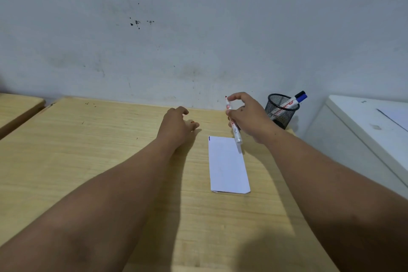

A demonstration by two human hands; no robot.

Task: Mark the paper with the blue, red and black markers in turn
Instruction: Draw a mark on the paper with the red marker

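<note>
Red marker uncapped, tip up.
Right hand grips the light, stiff red marker mid-barrel above the paper; left hand, curled, apparently holds its cap.

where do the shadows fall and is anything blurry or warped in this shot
Head view: soft shadows fall right of the left hand and arms onto the table; the red marker in the right hand looks slightly soft; wide-angle lens bows the table edges; no glare on the paper.

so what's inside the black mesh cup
Two capped markers lean in the mesh cup: a blue marker and a black marker behind it. The cup's bottom is hidden.
</note>
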